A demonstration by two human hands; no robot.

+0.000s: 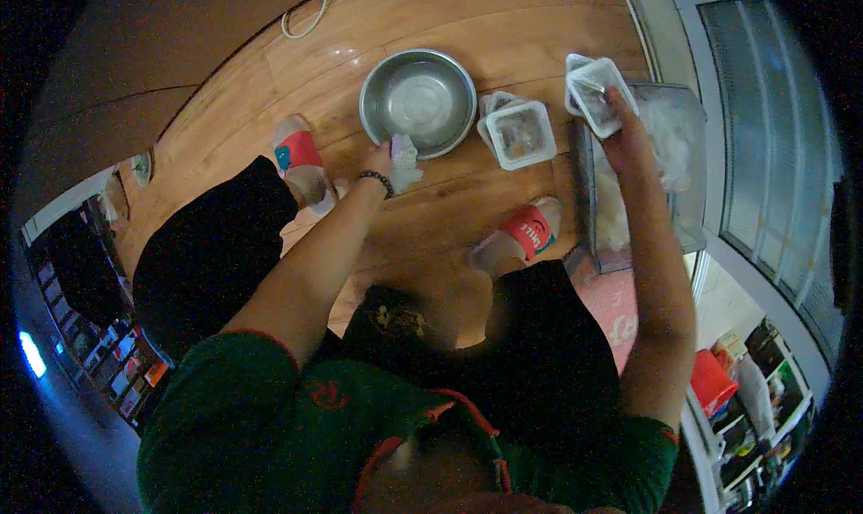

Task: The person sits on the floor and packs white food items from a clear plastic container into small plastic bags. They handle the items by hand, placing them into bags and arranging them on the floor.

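Observation:
My left hand (378, 160), with a dark bead bracelet at its wrist, is closed on a pale, crumpled cloth (406, 165) beside the near rim of a round metal basin (369, 101). The cloth hangs low over the wooden floor. Raised at the far right, my right hand (623, 128) grips a clear plastic food tray (600, 96). Another clear tray (573, 72) shows behind that one. Between my hands stands a small stack of clear plastic trays (525, 159), with bits of orange in the top one.
A grey plastic bin (643, 260) holding clear plastic sits under my right forearm. My sandalled feet (301, 150) rest on either side of the basin. At right are a glass-paned door (764, 119) and a cluttered shelf; a white cable (306, 29) lies beyond the basin.

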